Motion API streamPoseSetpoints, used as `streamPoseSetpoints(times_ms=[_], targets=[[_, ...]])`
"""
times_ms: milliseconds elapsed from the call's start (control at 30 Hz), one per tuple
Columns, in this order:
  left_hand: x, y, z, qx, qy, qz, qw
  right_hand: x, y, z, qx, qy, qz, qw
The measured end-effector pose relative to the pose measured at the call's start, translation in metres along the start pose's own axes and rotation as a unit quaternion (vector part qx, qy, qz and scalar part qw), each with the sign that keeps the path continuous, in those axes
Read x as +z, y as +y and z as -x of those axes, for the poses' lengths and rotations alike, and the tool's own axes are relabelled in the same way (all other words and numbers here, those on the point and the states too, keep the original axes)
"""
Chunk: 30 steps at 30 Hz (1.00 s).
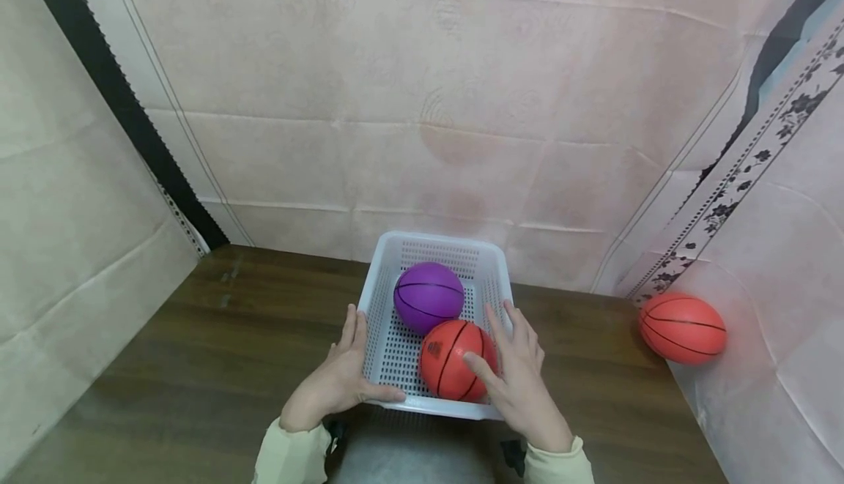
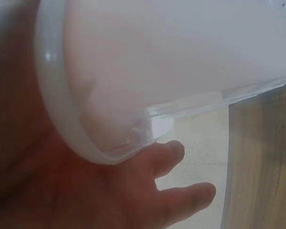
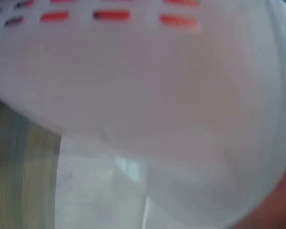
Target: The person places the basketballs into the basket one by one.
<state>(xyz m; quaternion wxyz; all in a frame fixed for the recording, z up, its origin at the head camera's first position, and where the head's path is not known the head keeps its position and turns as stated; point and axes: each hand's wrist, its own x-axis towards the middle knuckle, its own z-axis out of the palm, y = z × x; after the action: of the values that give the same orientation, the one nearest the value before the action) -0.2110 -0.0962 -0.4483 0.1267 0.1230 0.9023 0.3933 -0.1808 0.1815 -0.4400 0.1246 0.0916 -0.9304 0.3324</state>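
Note:
In the head view a white perforated plastic basket (image 1: 443, 408) holds a purple ball (image 1: 429, 297) and an orange-red ball (image 1: 455, 361) with black basketball lines. My left hand (image 1: 344, 375) lies against the basket's near left corner, its fingers straight along the outer side and its thumb at the near rim. At the near right corner is my right hand (image 1: 521, 378), fingers spread along the right rim, thumb extended over the orange-red ball. Whether that thumb touches the ball, I cannot tell. Close up, the left wrist view shows extended fingers (image 2: 186, 202) beneath the basket's smooth wall (image 2: 181, 57).
A second orange-red ball (image 1: 683, 328) lies at the right edge of the brown wood-grain tabletop (image 1: 264, 337), against the pale sheet. Pale creased sheets (image 1: 422, 103) hang behind and on both sides. A grey surface (image 1: 415, 451) shows below the basket's near edge.

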Motion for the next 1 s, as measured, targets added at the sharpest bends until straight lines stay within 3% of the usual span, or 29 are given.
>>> streamPoseSetpoints(times_ms=[333,600,733,900,1000], targets=[[-0.002,0.002,-0.001,0.005,-0.001,-0.004,1.0,-0.024,0.019,0.002,0.035,0.053,-0.02,0.9978],[-0.002,0.002,-0.002,-0.003,-0.001,-0.007,1.0,-0.045,0.043,0.007,0.096,0.111,-0.024,0.9888],[-0.001,0.001,0.0,0.0,0.0,-0.004,1.0,-0.059,0.059,0.013,0.106,0.207,-0.051,0.9713],[-0.001,-0.002,0.002,-0.006,0.004,0.002,1.0,-0.077,0.075,0.024,0.116,0.335,-0.065,0.9327],[0.0,-0.002,0.001,0.002,0.004,0.002,1.0,-0.088,0.083,0.031,0.133,0.376,-0.059,0.915]])
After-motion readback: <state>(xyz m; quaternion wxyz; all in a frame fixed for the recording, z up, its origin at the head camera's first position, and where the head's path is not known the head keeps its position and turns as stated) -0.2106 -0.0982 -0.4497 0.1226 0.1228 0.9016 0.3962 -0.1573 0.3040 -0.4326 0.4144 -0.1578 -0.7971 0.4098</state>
